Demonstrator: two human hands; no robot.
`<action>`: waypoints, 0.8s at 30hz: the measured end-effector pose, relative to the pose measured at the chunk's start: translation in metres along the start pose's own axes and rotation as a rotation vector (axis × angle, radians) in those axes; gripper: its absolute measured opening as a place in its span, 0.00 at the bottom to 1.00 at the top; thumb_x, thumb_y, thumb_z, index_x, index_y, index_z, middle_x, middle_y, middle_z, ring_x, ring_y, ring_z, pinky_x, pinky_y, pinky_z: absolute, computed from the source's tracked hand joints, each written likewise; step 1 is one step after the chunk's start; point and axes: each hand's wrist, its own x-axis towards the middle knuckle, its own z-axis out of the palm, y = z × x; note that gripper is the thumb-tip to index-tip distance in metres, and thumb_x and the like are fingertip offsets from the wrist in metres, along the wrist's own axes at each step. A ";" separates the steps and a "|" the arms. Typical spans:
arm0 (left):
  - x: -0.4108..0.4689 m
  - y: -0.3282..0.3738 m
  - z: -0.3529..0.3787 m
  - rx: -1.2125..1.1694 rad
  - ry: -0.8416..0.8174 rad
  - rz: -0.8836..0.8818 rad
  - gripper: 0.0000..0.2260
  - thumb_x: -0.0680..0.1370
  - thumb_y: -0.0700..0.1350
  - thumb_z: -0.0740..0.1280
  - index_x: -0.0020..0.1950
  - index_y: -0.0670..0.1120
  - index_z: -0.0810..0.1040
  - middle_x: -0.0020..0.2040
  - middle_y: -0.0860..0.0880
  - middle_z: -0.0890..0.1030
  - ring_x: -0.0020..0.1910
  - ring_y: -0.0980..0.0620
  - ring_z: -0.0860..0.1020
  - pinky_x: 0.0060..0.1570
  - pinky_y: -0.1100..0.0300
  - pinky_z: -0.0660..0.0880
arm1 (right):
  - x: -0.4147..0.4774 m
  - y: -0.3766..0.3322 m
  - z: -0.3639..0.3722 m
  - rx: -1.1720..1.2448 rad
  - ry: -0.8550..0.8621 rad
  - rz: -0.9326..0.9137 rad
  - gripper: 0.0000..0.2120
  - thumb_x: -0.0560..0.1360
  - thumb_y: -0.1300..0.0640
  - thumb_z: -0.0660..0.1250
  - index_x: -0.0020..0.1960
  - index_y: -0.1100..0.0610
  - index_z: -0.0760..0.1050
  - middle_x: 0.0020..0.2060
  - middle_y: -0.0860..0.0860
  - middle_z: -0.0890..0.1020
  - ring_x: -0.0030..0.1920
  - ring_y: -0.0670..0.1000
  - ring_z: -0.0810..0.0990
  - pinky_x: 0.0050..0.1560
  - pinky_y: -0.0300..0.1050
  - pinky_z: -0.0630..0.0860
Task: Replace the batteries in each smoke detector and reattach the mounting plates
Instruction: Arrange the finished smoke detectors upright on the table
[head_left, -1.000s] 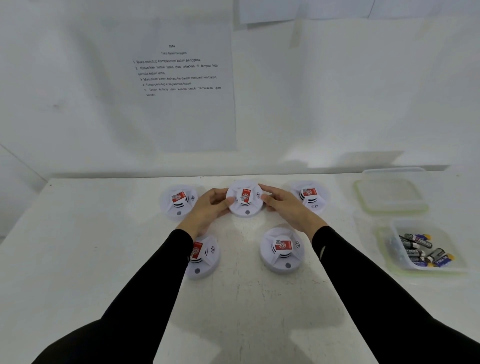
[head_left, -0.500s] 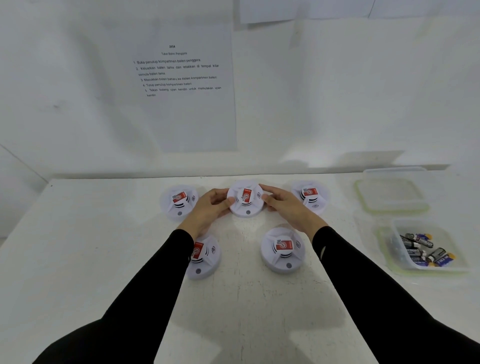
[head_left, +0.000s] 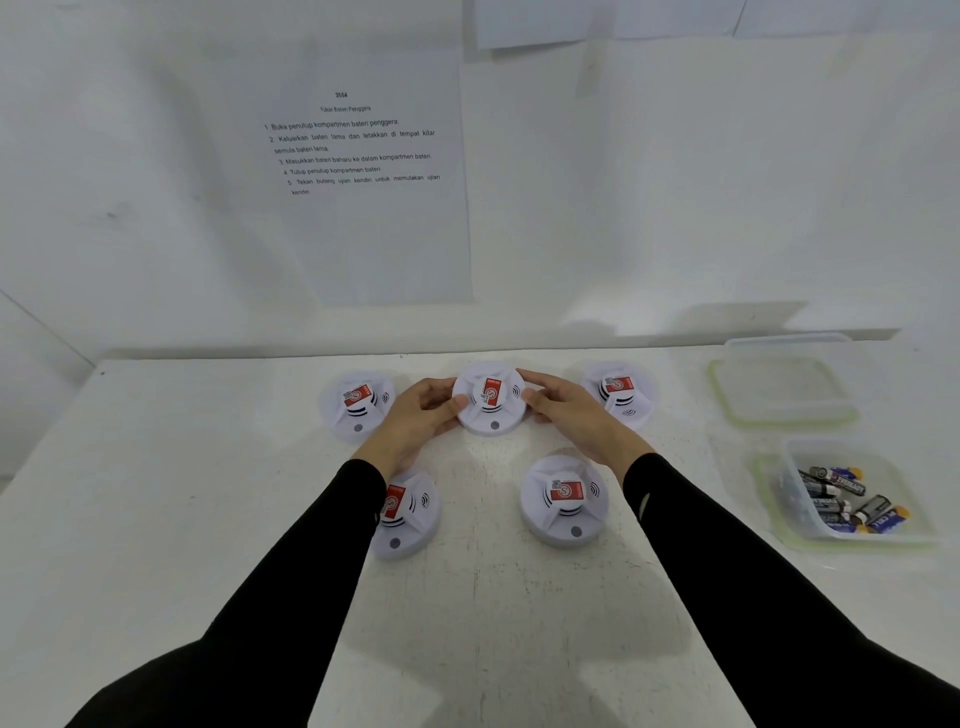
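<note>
Tabletop (head_left: 156, 519) white, scuffed — middle smoke detector (head_left: 491, 400) gripped, instruction sheet (head_left: 374, 218) on wall (head_left: 675, 182).

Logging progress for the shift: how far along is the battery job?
Done: cannot tell; all five detectors sit closed, face up. In hand: left hand and right hand grip the back middle detector. Left: likely opening each, swapping in batteries from the tub, closing up.

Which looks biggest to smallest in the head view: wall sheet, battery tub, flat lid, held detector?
1. wall sheet
2. battery tub and flat lid: alike, and the tub is nearer, so unranked
3. held detector, smallest
</note>
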 end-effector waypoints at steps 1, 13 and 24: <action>0.000 0.000 0.000 -0.001 0.001 0.000 0.17 0.78 0.38 0.70 0.66 0.36 0.74 0.63 0.41 0.80 0.58 0.49 0.80 0.48 0.65 0.81 | -0.001 0.000 0.000 0.001 0.000 -0.001 0.17 0.80 0.57 0.63 0.69 0.50 0.72 0.39 0.48 0.78 0.45 0.46 0.76 0.53 0.36 0.74; -0.001 0.000 0.001 0.001 -0.003 0.006 0.17 0.79 0.38 0.69 0.66 0.35 0.74 0.62 0.42 0.81 0.56 0.52 0.81 0.46 0.66 0.80 | -0.002 -0.002 0.001 0.008 0.001 -0.004 0.17 0.81 0.57 0.62 0.69 0.51 0.72 0.39 0.46 0.78 0.44 0.45 0.76 0.52 0.35 0.73; 0.000 -0.001 0.000 0.007 -0.002 0.010 0.16 0.79 0.38 0.69 0.65 0.36 0.74 0.62 0.42 0.81 0.56 0.51 0.81 0.48 0.65 0.80 | 0.003 0.004 0.001 0.014 0.011 -0.008 0.16 0.80 0.57 0.63 0.67 0.48 0.73 0.46 0.50 0.79 0.48 0.48 0.76 0.56 0.41 0.74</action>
